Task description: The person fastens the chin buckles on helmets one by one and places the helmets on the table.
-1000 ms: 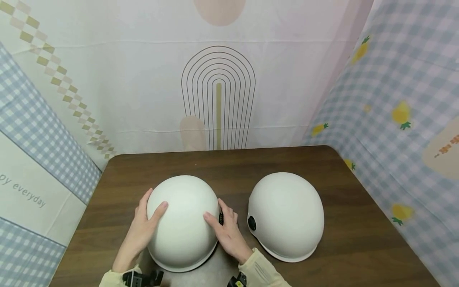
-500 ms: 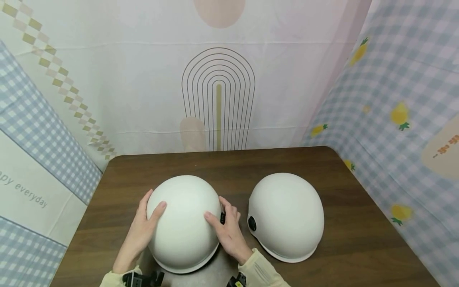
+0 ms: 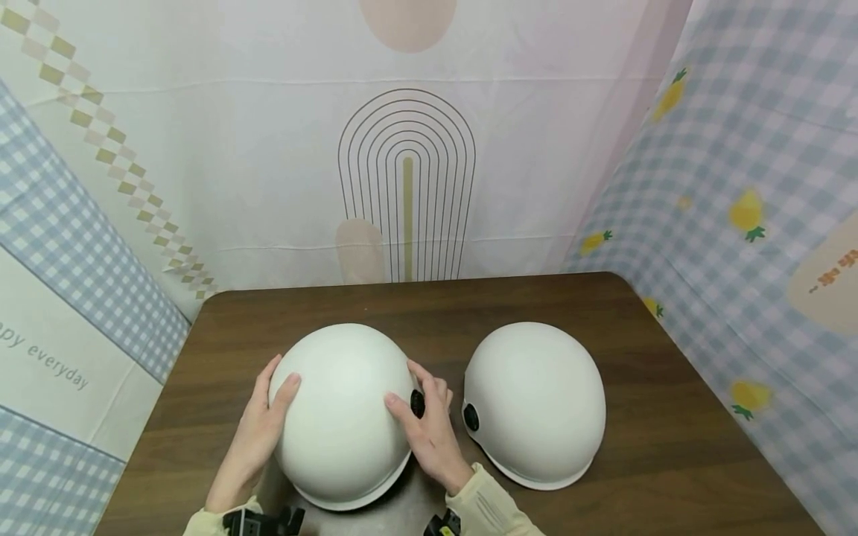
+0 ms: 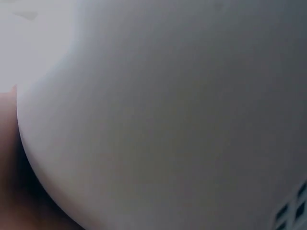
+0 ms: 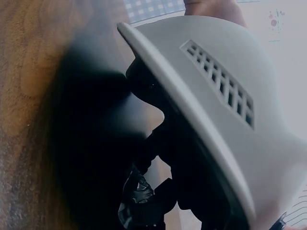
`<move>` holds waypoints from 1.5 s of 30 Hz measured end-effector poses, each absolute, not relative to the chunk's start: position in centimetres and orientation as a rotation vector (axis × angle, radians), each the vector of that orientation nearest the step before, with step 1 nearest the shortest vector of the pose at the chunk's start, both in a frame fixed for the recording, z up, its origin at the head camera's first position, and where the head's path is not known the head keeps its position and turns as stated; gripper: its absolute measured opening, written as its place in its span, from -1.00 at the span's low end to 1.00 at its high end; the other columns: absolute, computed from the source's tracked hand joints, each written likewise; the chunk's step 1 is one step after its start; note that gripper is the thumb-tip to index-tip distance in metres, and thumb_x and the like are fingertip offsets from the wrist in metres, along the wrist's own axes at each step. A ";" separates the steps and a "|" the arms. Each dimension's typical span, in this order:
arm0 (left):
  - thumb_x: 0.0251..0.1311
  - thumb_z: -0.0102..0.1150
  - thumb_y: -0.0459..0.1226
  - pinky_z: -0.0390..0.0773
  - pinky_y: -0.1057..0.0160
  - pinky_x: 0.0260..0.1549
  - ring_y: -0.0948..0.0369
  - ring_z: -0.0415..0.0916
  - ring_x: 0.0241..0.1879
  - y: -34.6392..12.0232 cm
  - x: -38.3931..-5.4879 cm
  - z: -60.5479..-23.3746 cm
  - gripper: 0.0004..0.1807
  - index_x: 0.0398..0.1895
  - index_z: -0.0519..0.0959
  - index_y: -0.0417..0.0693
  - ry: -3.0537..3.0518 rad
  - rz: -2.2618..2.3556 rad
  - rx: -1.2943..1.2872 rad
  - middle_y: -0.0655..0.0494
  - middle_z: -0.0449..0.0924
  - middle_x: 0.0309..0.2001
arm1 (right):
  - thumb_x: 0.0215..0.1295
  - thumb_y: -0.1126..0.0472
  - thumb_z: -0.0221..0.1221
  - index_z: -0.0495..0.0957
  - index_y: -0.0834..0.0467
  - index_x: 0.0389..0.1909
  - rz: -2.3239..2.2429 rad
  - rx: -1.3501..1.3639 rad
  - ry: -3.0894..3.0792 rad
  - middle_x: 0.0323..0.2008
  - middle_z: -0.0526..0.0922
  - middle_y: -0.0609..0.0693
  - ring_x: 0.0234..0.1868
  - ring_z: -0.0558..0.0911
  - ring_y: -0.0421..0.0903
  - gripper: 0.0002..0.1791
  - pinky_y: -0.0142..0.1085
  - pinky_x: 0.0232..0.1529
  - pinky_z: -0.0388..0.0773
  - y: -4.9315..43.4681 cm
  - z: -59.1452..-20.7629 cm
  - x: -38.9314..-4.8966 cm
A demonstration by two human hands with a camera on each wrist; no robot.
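Observation:
A white helmet [image 3: 345, 417] is held between both hands on the left half of the table. My left hand [image 3: 256, 428] grips its left side, thumb on the shell and fingers along the edge. My right hand [image 3: 429, 435] grips the right side, thumb on the shell beside a round black fitting [image 3: 418, 403]. In the right wrist view, a slotted vent [image 5: 223, 81] shows above the rim, and black straps and a buckle [image 5: 144, 196] hang below. The rim stands raised off the table there. The shell [image 4: 163, 115] fills most of the left wrist view.
A second white helmet [image 3: 536, 406], with a round black fitting on its left, sits to the right on the brown wooden table [image 3: 670, 447]. A grey surface [image 3: 415, 506] lies below the held helmet at the near edge. Patterned cloths [image 3: 536, 149] surround the table.
The held helmet has tipped and turned slightly, bringing more of its black fitting into view. My left hand has shifted slightly left with it. The other helmet stays put.

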State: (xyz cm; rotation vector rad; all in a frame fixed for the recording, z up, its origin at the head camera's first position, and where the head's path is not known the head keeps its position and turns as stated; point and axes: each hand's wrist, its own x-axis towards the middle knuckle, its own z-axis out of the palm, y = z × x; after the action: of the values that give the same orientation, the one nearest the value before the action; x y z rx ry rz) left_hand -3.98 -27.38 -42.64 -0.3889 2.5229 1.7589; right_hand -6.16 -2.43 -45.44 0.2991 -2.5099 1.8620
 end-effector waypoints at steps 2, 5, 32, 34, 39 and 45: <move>0.40 -0.16 0.20 0.20 -0.30 0.16 -0.18 0.06 0.37 -27.3 -4.0 -42.6 -0.16 0.57 -0.23 0.19 2.502 1.790 -0.380 -0.17 -0.14 0.51 | 0.33 -0.16 0.16 0.24 -0.18 0.41 1.864 0.308 -2.495 0.17 0.25 0.09 0.24 0.14 0.03 -0.35 0.25 0.18 0.17 -2.4 -45.3 -6.2; 0.40 -0.17 0.20 0.19 -0.28 0.17 -0.15 0.05 0.37 -27.3 -4.0 -42.7 -0.16 0.57 -0.24 0.18 2.464 1.842 -0.367 -0.14 -0.14 0.51 | 0.34 -0.14 0.16 0.25 -0.20 0.40 1.873 0.316 -2.480 0.17 0.24 0.09 0.25 0.13 0.01 -0.37 0.27 0.18 0.15 -2.3 -45.2 -6.2; 0.46 -0.29 0.17 -0.11 -0.21 0.31 -0.01 -0.13 0.43 -27.9 -3.7 -43.0 -0.22 0.57 -0.19 0.05 2.311 2.074 -0.308 -0.06 -0.15 0.51 | 0.34 0.03 0.20 0.34 -0.12 0.36 1.802 0.499 -2.258 0.25 0.26 -0.09 0.29 0.12 -0.07 -0.43 0.12 0.24 0.11 -2.6 -44.8 -6.2; 0.46 -0.29 0.17 -0.12 -0.20 0.31 0.00 -0.15 0.43 -27.9 -3.7 -43.0 -0.22 0.57 -0.19 0.05 2.316 2.068 -0.309 -0.05 -0.16 0.52 | 0.35 0.04 0.20 0.34 -0.13 0.36 1.805 0.503 -2.253 0.25 0.26 -0.10 0.30 0.11 -0.08 -0.44 0.11 0.25 0.11 -2.6 -44.8 -6.2; 0.46 -0.31 0.18 -0.14 -0.23 0.30 -0.01 -0.19 0.44 -28.0 -3.7 -43.0 -0.22 0.57 -0.20 0.06 2.306 2.061 -0.308 -0.07 -0.17 0.52 | 0.36 0.07 0.19 0.35 -0.12 0.35 1.816 0.529 -2.228 0.27 0.26 -0.10 0.33 0.10 -0.07 -0.46 0.14 0.26 0.11 -2.6 -44.8 -6.3; 0.48 -0.36 0.16 -0.16 -0.31 0.26 -0.09 -0.24 0.43 -28.3 -3.3 -43.3 -0.24 0.57 -0.20 0.02 2.288 2.082 -0.277 -0.13 -0.20 0.50 | 0.36 0.10 0.19 0.37 -0.12 0.33 1.837 0.554 -2.209 0.28 0.26 -0.09 0.33 0.11 -0.06 -0.48 0.14 0.25 0.14 -2.8 -44.3 -6.2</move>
State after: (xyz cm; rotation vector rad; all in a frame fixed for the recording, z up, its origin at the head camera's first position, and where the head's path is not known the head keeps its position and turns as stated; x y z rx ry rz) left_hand -3.34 -28.28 -43.25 -0.2770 2.2877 2.0820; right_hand -6.21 -2.75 -44.27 0.5537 -2.2090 1.8368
